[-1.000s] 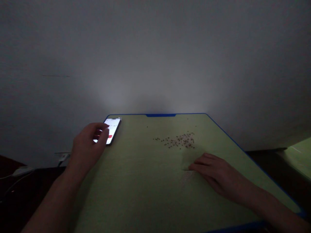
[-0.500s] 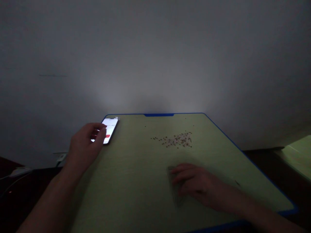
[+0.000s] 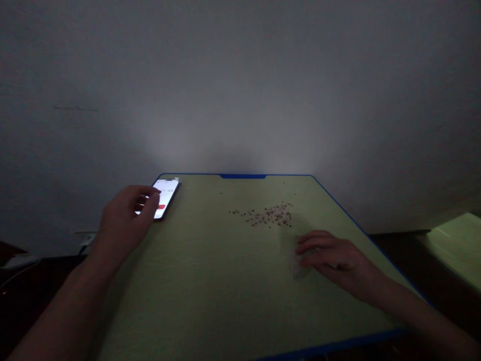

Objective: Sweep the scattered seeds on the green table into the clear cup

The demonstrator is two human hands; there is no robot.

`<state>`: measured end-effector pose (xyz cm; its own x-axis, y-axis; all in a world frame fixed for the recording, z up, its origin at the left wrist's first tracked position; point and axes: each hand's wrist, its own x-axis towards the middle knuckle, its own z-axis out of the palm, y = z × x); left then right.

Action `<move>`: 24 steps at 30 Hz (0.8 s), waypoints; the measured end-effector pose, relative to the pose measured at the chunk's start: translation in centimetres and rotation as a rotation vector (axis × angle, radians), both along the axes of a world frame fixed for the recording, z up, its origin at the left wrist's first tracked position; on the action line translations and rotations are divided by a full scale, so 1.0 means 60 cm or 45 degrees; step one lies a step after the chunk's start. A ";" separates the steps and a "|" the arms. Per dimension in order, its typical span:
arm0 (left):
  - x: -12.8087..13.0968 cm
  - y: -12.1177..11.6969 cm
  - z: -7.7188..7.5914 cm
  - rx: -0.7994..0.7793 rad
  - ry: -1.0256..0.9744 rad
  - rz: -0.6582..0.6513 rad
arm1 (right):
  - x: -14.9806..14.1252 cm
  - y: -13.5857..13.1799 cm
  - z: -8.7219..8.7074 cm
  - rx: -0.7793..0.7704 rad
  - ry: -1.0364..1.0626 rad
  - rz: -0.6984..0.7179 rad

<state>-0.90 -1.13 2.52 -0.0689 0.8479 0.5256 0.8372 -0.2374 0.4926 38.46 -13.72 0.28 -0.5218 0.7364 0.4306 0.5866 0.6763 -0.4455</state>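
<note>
My left hand point(image 3: 130, 213) hovers over the near-left side of a lit phone point(image 3: 165, 198), thumb and fingers curled but apart, with nothing visible between them. The phone lies at the table's far left; its white screen has a red button. My right hand point(image 3: 334, 258) grips the right side of a clear, see-through piece point(image 3: 296, 263), its kind too faint to tell. Beyond that piece, a scattered patch of small dark and pale grains point(image 3: 272, 215) lies on the table. A few stray dark grains trail off to the left.
The pale table point(image 3: 210, 281) has a blue edge and stands against a grey wall point(image 3: 240, 90). A cable and a white plug point(image 3: 88, 239) are at the left by the wall. Another pale surface point(image 3: 458, 245) shows at the far right. The light is dim.
My right hand has moved right and away from me with the clear piece, towards the grains. My left hand stays by the phone. The whole view has shifted slightly.
</note>
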 end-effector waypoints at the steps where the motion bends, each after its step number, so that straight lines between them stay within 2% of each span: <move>1: 0.000 0.000 0.000 0.004 0.000 -0.005 | 0.001 0.011 0.007 0.043 -0.034 -0.057; 5: 0.000 0.001 0.000 0.015 -0.006 -0.022 | -0.003 0.058 0.019 0.156 -0.281 -0.278; 9: 0.003 -0.001 0.003 0.003 -0.018 -0.038 | -0.028 0.074 0.002 0.170 -0.536 -0.358; 14: 0.006 -0.004 0.005 -0.005 -0.026 -0.040 | -0.050 0.037 -0.018 0.092 -0.680 -0.374; 24: 0.016 -0.008 0.010 0.013 -0.042 -0.048 | -0.053 -0.053 -0.017 0.054 -0.720 -0.376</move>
